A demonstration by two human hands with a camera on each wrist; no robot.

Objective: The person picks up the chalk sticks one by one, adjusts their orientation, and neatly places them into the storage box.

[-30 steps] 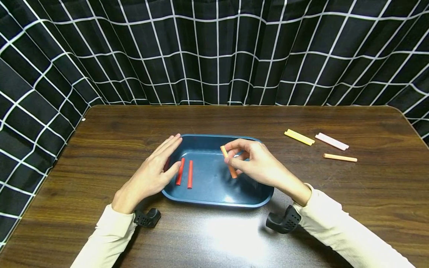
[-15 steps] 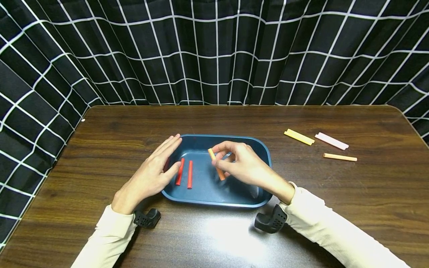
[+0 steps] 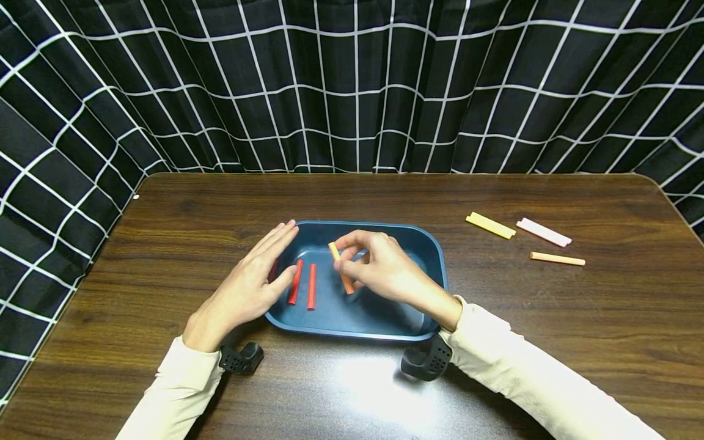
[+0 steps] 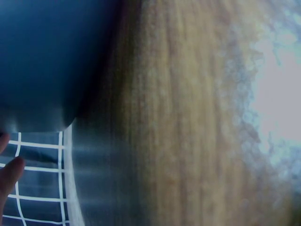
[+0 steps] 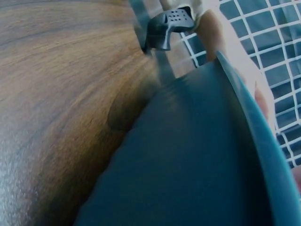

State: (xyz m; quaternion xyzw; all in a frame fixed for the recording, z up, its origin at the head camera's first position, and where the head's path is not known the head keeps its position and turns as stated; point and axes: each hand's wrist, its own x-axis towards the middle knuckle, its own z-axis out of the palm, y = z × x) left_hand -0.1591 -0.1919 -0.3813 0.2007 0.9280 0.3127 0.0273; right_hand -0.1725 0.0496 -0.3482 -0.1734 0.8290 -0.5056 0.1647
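Note:
My right hand (image 3: 379, 266) pinches a slim, round orange stick (image 3: 348, 284) between thumb and fingertips, slanted over the middle of a blue plastic tub (image 3: 363, 335). Two red sticks, the nearer one to it being the right red stick (image 3: 311, 287), lie side by side on the tub's floor. My left hand (image 3: 244, 278) lies along the tub's left rim with its fingers straight, and its thumb overlaps the left red stick (image 3: 294, 290). In the left wrist view, fingertips (image 4: 11, 172) show below the tub's dark wall (image 4: 42, 61). The right wrist view is mostly filled by the tub's outer side (image 5: 183, 155).
On the wooden table (image 3: 165, 244), a yellow pair of sticks (image 3: 491, 225), a pink pair of sticks (image 3: 544, 232) and another orange stick (image 3: 558, 259) lie at the back right. A black curtain with white grid lines (image 3: 357, 110) hangs behind the table.
My right hand has moved left over the tub with the orange stick, closer to the red sticks. The left hand has stayed in place.

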